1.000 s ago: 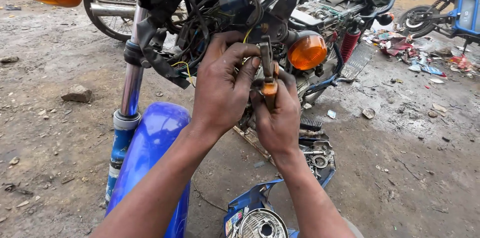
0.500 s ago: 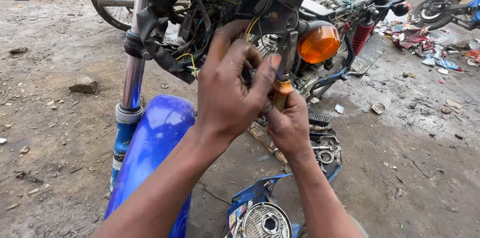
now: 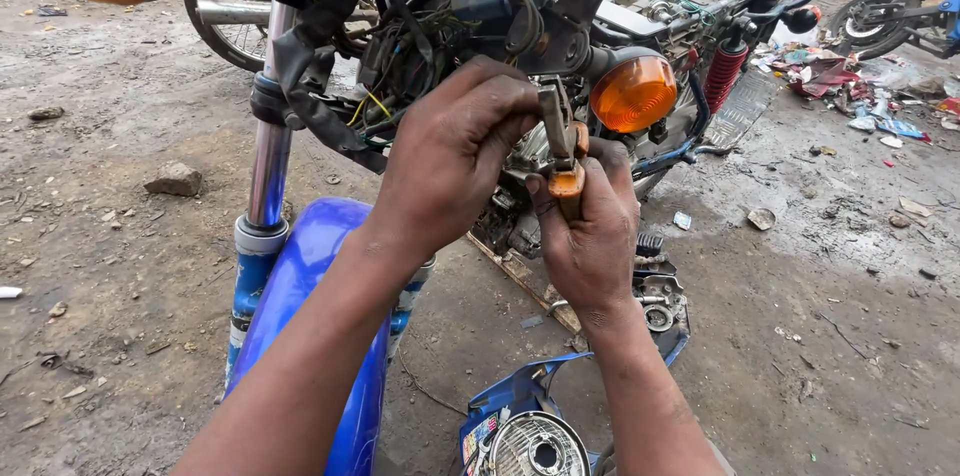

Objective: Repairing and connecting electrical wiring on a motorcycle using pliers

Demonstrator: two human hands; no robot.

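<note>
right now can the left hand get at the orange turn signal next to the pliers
Probably yes. The left hand is already up at the wiring, and the orange turn signal sits just past the pliers. Only the pliers and the right hand gripping them lie between.

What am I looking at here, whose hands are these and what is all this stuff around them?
The camera sits on a person's head and looks down, so the two bare arms reaching forward are the wearer's own. The right hand grips an orange-handled tool, likely pliers. The left hand is closed round the tool's metal end, beside a tangle of wires at the front of a motorcycle. An orange turn signal sticks out beside them. Below the arms are the blue front fender and a shiny fork tube. A removed headlight lies on the dirt ground, with another motorcycle wheel far right.
</note>
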